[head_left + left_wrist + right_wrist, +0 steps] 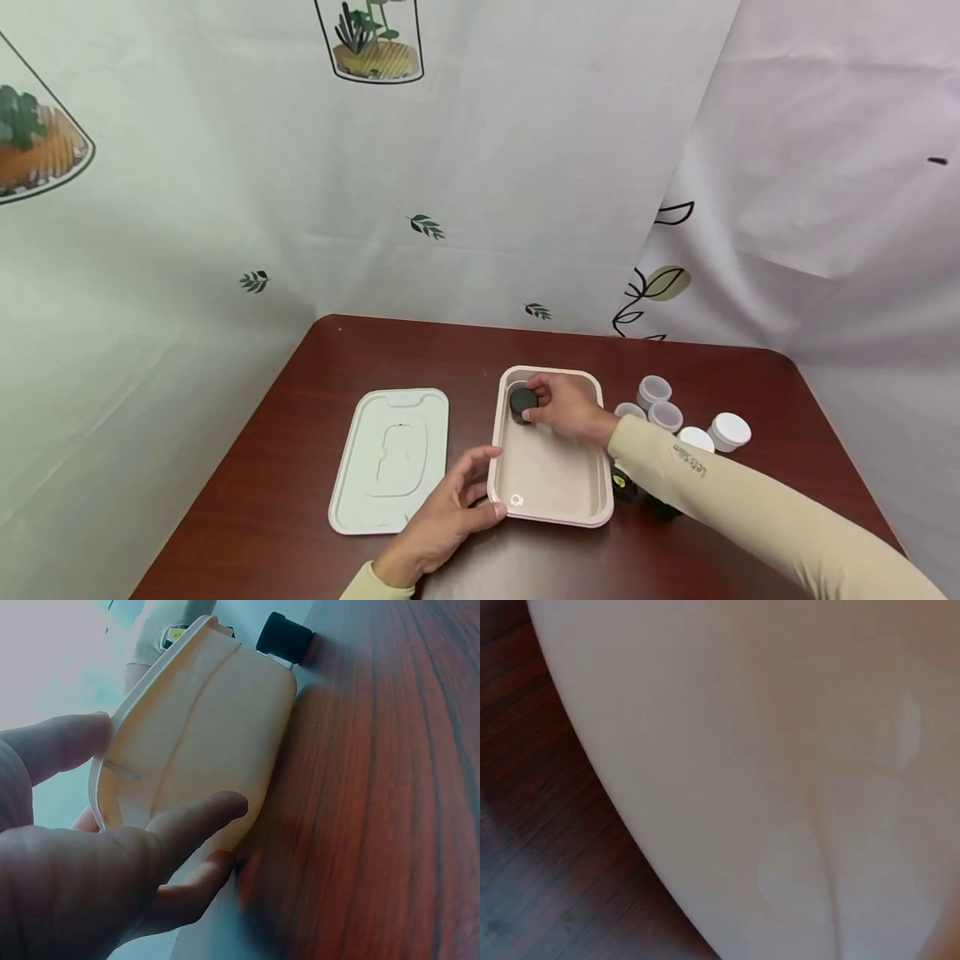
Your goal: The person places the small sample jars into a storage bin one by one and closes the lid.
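Fingers [542,392] round black-lidded jar [522,404], apparently tipped sideways, lid facing left

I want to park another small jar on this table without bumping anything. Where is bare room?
Bare wood lies along the far edge of the table, beyond the pale lid and pink tray, and at the near left corner beside the lid. It is crowded right of the tray, where white-capped jars cluster. The right hand holds a black-lidded jar inside the tray; the left hand steadies its near corner.
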Motion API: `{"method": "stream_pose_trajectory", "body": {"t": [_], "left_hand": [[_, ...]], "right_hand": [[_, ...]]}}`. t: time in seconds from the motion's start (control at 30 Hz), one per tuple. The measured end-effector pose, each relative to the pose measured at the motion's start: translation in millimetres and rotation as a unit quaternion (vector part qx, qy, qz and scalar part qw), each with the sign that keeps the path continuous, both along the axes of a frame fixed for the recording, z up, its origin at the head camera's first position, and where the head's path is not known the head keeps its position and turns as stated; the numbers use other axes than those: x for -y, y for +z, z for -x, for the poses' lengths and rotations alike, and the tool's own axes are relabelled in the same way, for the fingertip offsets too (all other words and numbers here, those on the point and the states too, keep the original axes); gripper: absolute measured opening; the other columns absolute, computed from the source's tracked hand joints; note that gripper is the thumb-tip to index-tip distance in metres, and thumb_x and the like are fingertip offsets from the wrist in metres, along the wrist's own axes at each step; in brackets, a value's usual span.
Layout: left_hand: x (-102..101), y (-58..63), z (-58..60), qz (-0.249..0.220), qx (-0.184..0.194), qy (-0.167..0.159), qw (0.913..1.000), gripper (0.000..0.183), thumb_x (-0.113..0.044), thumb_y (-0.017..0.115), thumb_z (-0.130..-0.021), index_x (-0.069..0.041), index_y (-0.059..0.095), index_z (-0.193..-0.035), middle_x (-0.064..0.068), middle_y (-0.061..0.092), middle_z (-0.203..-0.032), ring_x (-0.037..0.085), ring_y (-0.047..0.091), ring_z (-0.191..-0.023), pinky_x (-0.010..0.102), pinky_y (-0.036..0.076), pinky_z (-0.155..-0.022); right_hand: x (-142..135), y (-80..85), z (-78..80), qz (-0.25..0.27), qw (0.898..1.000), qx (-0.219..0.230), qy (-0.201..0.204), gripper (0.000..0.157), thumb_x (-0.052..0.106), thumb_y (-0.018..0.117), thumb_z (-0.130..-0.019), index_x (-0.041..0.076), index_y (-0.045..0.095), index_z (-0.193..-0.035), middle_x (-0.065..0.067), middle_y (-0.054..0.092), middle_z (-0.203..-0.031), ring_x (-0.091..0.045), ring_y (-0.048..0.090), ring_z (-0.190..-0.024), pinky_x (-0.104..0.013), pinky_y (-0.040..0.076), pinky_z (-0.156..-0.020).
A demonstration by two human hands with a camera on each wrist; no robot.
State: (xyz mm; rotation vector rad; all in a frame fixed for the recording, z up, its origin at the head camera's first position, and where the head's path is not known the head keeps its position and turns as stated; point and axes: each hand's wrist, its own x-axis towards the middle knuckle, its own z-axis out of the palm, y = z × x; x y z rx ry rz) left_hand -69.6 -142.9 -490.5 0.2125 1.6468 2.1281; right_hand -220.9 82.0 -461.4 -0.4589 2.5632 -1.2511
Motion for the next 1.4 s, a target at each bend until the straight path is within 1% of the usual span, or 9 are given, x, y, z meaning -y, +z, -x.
{"method": "stream_pose_trajectory", "body": {"t": [0.3, 0.63, 0.77, 0.9, 1.03, 1.13, 1.23, 1.33, 1.4], "left_hand": [[-0.2, 1.1, -1.5, 0.0, -0.001, 0.006, 1.0, 0.081, 0.001, 0.076, -0.092, -0.004, 0.031, -0.159, 0.029, 0.027, -0.161, 0.033, 0.056, -0.134, 0.026, 0.055, -0.095], [-2.4, -0.4, -3.6, -0.001, -0.003, 0.008, 1.0, 0.079, 0.003, 0.074, -0.092, -0.003, 0.032, -0.158, 0.029, 0.028, -0.159, 0.033, 0.056, -0.133, 0.026, 0.055, -0.095], [-1.7, -1.3, -3.2, -0.002, -0.009, 0.009, 0.9999, 0.08, 0.004, 0.074, -0.091, -0.001, 0.031, -0.158, 0.03, 0.028, -0.159, 0.035, 0.056, -0.134, 0.026, 0.055, -0.095], [-0.4, -1.1, -3.0, 0.0, -0.012, 0.013, 0.9999, 0.081, 0.004, 0.075, -0.091, -0.001, 0.031, -0.159, 0.031, 0.027, -0.16, 0.037, 0.055, -0.136, 0.027, 0.055, -0.095], [-1.4, -0.7, -2.3, 0.003, -0.011, 0.013, 0.9998, 0.08, 0.004, 0.075, -0.091, -0.001, 0.031, -0.158, 0.03, 0.026, -0.161, 0.037, 0.055, -0.136, 0.027, 0.055, -0.095], [-1.4, -0.7, -2.2, 0.004, -0.008, 0.013, 0.9999, 0.08, 0.004, 0.074, -0.091, -0.001, 0.031, -0.158, 0.029, 0.025, -0.163, 0.036, 0.055, -0.135, 0.026, 0.055, -0.095], [-0.5, -0.7, -2.5, 0.007, -0.004, 0.013, 0.9999, 0.081, 0.003, 0.074, -0.091, -0.002, 0.031, -0.159, 0.028, 0.024, -0.164, 0.036, 0.055, -0.135, 0.027, 0.055, -0.094], [-0.8, 0.0, -2.4, 0.009, -0.001, 0.013, 0.9999, 0.081, 0.003, 0.074, -0.091, -0.003, 0.03, -0.159, 0.027, 0.024, -0.165, 0.036, 0.055, -0.135, 0.027, 0.055, -0.094], [-1.8, 0.5, -2.1, 0.011, -0.001, 0.012, 0.9999, 0.081, 0.003, 0.074, -0.091, -0.002, 0.03, -0.16, 0.027, 0.024, -0.165, 0.035, 0.054, -0.135, 0.027, 0.055, -0.095]], "right_hand": [[2.9, 2.9, -1.5, 0.001, 1.0, 0.009, 0.007, 0.048, 0.007, 0.084, -0.088, -0.006, 0.065, -0.129, -0.017, 0.075, -0.117, -0.028, 0.073, -0.11, -0.041, 0.059, -0.095], [-2.1, 13.4, -8.6, -0.044, 0.998, -0.043, -0.001, 0.045, 0.016, 0.084, -0.088, 0.002, 0.07, -0.129, -0.012, 0.077, -0.119, -0.026, 0.074, -0.111, -0.042, 0.059, -0.096], [-9.2, 22.4, -12.5, -0.009, 0.999, -0.041, -0.017, 0.046, 0.019, 0.083, -0.09, 0.005, 0.07, -0.131, -0.013, 0.076, -0.125, -0.027, 0.074, -0.117, -0.044, 0.06, -0.098], [-19.7, 33.9, -16.9, 0.067, 0.997, -0.018, -0.019, 0.05, 0.02, 0.082, -0.092, 0.002, 0.067, -0.136, -0.018, 0.073, -0.132, -0.031, 0.071, -0.123, -0.042, 0.06, -0.099], [-39.8, 44.2, -25.0, 0.144, 0.989, -0.002, -0.032, 0.051, 0.019, 0.08, -0.094, 0.0, 0.064, -0.139, -0.024, 0.068, -0.139, -0.037, 0.068, -0.128, -0.031, 0.06, -0.096], [-58.6, 49.0, -35.5, 0.184, 0.981, 0.009, -0.053, 0.052, 0.019, 0.081, -0.095, 0.002, 0.063, -0.14, -0.025, 0.066, -0.14, -0.038, 0.067, -0.129, -0.023, 0.059, -0.093], [-78.1, 50.4, -50.2, 0.212, 0.974, 0.016, -0.076, 0.053, 0.019, 0.081, -0.095, 0.002, 0.061, -0.141, -0.026, 0.064, -0.143, -0.027, 0.069, -0.128, -0.021, 0.058, -0.093], [-99.4, 47.3, -67.9, 0.23, 0.968, 0.008, -0.097, 0.054, 0.017, 0.08, -0.096, -0.002, 0.06, -0.142, -0.011, 0.07, -0.138, -0.01, 0.071, -0.122, -0.019, 0.057, -0.093], [-113.6, 42.7, -80.2, 0.25, 0.962, 0.004, -0.107, 0.053, 0.013, 0.078, -0.097, -0.006, 0.058, -0.142, 0.0, 0.072, -0.133, -0.004, 0.071, -0.119, -0.018, 0.057, -0.093]]}}
